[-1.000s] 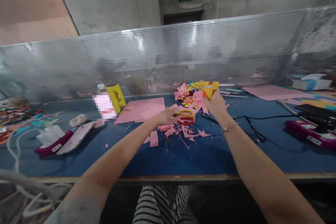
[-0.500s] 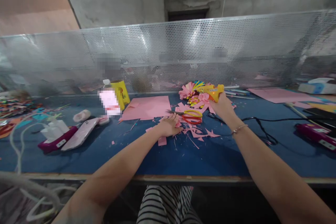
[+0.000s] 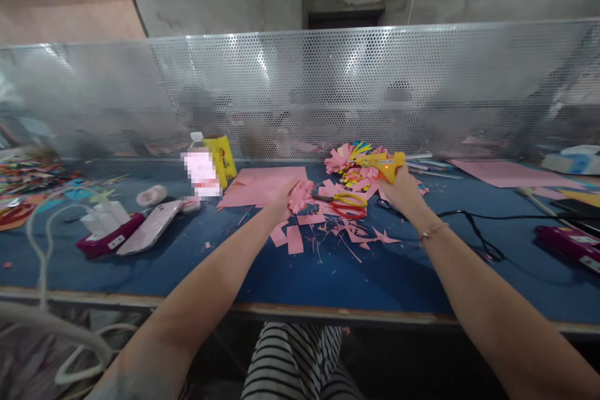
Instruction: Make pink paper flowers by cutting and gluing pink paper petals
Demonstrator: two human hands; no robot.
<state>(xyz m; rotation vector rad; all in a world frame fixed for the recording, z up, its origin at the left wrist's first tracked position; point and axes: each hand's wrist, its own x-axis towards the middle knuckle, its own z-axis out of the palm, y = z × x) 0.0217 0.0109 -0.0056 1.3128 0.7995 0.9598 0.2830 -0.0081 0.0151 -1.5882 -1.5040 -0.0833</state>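
- Desk point(image 3: 384, 287), blue-topped, with a perforated metal screen point(image 3: 281, 94) along its far edge.
- Multicoloured paper scraps point(image 3: 30, 172), heaped toward the far left corner.
- Purple power strip point(image 3: 117, 239), left part of desk, white plugs point(image 3: 100, 217) fitted.
- Phone point(image 3: 152, 228), pale, leaning on the strip.
- Bottle point(image 3: 197, 137), white-capped, label blurred, near the far edge; yellow packet point(image 3: 225, 162) just beside it.
- Pink sheet point(image 3: 262, 180), flat, left of the far edge's middle.
- Left hand point(image 3: 283, 200), grasping a frilled pink paper piece point(image 3: 301, 195) over the middle of the desk.
- Pink offcuts point(image 3: 295, 240), loose, between that hand and the near edge.
- Scissors point(image 3: 354, 200), yellow and red handles, lying on scraps, blades toward the left hand.
- Paper flowers point(image 3: 338, 159), pink, yellow and blue, bunched near the far edge.
- Right hand point(image 3: 405, 190), wrapped round the grip of a yellow glue gun point(image 3: 387, 169), nozzle pointing left before the flowers; contact cannot be told.
- Black cable point(image 3: 480, 231), looped, right part of desk.
- Second purple strip point(image 3: 567, 244), at the right.
- Tissue box point(image 3: 572, 164), toward the far right corner.
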